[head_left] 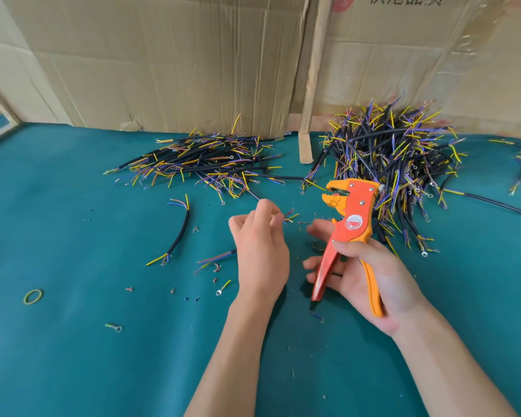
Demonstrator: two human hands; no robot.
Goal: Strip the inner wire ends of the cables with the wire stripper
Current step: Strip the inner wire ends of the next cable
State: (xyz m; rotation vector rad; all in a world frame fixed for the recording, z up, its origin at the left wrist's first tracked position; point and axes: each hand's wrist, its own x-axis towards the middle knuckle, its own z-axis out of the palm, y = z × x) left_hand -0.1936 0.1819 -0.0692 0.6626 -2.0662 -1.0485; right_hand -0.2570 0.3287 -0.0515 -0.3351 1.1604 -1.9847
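Right hand [370, 275] grips the orange wire stripper [348, 233] by its handles, jaws parted, head tipped up toward the far cable pile [394, 164]. Left hand [260, 248] pinches a cable's inner wires [289, 217], their coloured ends poking out just beside the stripper, above the green table [73, 356]; a loose cable [179, 233] lies left

Two bare forearms reach over the table [73, 341], no sleeves showing up to the lower picture edge. The left hand [260, 254] and right hand [370, 275] wear no gloves, rings, watch or wristband.
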